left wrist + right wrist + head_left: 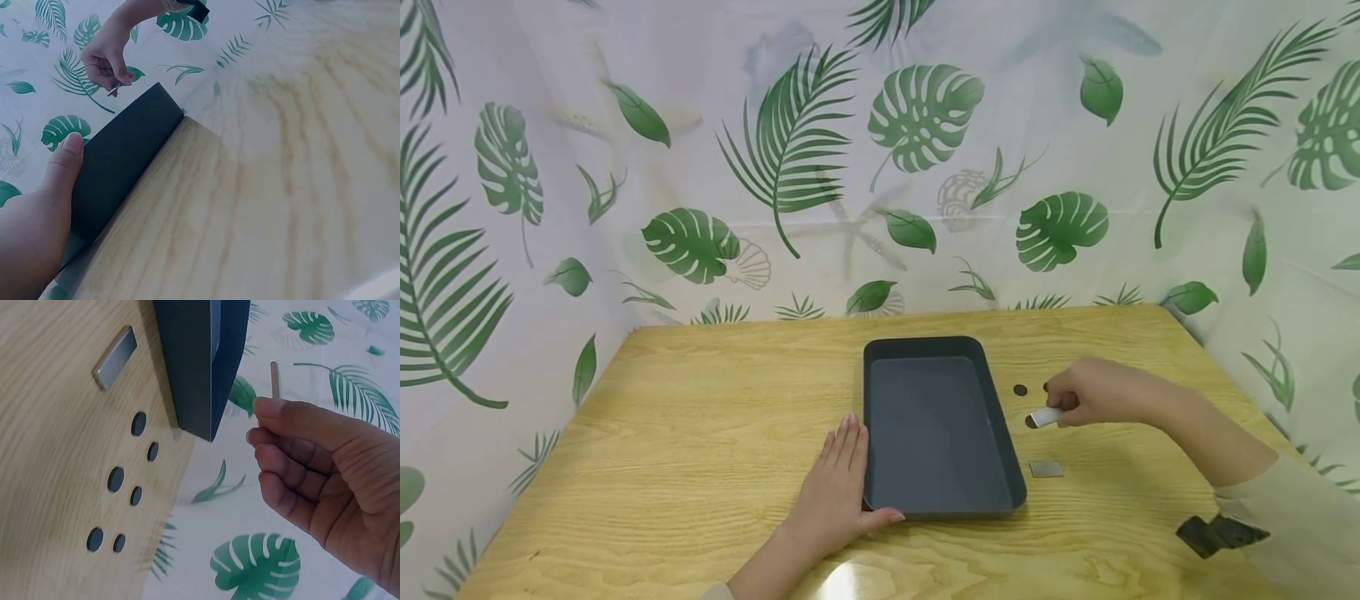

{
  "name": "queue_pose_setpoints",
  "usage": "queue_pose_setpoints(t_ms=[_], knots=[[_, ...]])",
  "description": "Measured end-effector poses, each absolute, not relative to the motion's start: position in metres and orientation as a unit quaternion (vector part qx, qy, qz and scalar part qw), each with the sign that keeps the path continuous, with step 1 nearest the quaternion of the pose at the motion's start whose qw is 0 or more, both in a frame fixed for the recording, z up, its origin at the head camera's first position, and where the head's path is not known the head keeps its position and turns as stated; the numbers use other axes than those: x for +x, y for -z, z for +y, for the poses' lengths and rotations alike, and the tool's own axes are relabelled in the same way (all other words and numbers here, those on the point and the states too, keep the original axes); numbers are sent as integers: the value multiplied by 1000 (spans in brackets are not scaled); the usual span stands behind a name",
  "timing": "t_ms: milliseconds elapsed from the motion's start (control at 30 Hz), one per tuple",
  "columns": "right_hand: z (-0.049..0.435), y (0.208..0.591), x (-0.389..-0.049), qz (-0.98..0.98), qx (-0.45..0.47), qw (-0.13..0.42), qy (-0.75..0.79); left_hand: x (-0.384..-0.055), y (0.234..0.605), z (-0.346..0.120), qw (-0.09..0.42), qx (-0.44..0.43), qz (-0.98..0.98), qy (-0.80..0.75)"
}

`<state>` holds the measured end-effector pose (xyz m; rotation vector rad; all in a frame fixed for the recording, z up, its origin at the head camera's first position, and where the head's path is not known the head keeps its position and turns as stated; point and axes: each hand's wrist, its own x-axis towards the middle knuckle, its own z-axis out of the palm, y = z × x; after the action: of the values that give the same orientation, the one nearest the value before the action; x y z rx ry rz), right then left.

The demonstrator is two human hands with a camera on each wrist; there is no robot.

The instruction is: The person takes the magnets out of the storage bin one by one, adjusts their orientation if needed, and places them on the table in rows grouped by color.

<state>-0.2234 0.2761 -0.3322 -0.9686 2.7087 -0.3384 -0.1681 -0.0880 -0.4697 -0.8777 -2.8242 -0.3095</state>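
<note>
A dark grey rectangular baking tray (934, 433) lies on the wooden table. My left hand (837, 492) rests at its near left corner, straight fingers along the left wall and thumb against the front side. To the right of the tray, my right hand (1092, 397) pinches a small flat silver rectangular piece (1046, 416) between thumb and fingers, raised above the table. A similar silver piece (1047, 469) lies flat on the table nearer me. Several small black discs (115, 479) lie in two rows in the right wrist view; in the head view the right hand hides most of them.
The wooden table (700, 433) extends left and in front of the tray. Behind and at the sides hangs a white cloth (842, 192) printed with green leaves. A black strap (1221, 533) sits around the right sleeve.
</note>
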Motion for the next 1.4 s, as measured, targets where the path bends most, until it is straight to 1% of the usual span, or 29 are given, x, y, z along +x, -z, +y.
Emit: queue_pose_setpoints(t_ms=[133, 333, 567, 700, 933, 1167, 1400], knots=[[295, 336, -220, 932, -320, 111, 126, -168, 471, -88, 83, -294, -947, 101], [322, 343, -212, 939, -293, 113, 137, -168, 471, -88, 84, -293, -947, 102], [348, 357, -204, 944, -263, 125, 157, -168, 471, -88, 80, -293, -947, 106], [360, 366, -201, 939, -265, 138, 173, -168, 471, -88, 79, -294, -947, 104], [367, 383, -194, 934, -250, 159, 199, -168, 471, -87, 93, -297, -945, 99], [368, 393, -189, 927, -236, 186, 224, -166, 469, -87, 76, -295, -946, 108], [371, 402, -190, 928, -243, 176, 222, -168, 470, -88, 73, -294, -947, 107]])
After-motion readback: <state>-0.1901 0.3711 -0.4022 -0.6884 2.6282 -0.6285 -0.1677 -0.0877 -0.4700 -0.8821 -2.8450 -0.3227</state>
